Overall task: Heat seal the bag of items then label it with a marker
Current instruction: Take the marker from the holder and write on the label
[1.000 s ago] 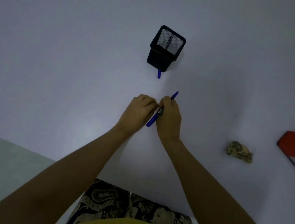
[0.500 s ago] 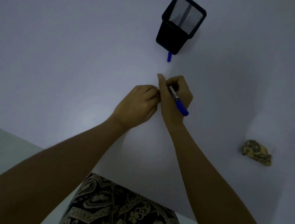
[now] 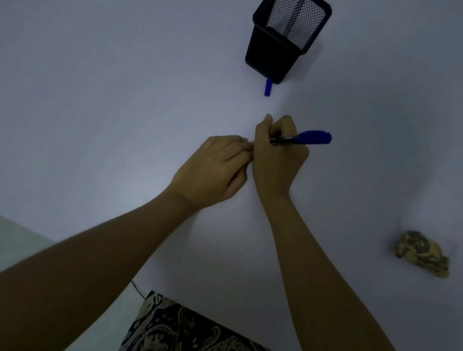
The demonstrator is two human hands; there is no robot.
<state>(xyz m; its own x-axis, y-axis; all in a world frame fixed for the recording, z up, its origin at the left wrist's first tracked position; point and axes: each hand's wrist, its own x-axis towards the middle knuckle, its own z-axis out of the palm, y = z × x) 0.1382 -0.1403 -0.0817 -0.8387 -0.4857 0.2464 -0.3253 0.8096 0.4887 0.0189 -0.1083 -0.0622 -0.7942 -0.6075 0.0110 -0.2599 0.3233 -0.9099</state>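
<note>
Marker swung round into a writing grip over the white table (image 3: pixel 92 73)

The right hand (image 3: pixel 276 163) was clamped on the blue marker (image 3: pixel 303 139), its tail turned from pointing near to pointing right within the last second, suggesting labelling was imminent. The left hand (image 3: pixel 214 167) was curled against it; its hold could not be told. The bag was hidden; the marker cap (image 3: pixel 268 87) lay by the mesh pen holder (image 3: pixel 284 34).

Bare forearms, no sleeves; black-and-cream patterned garment (image 3: pixel 205 345) over the lap.
</note>
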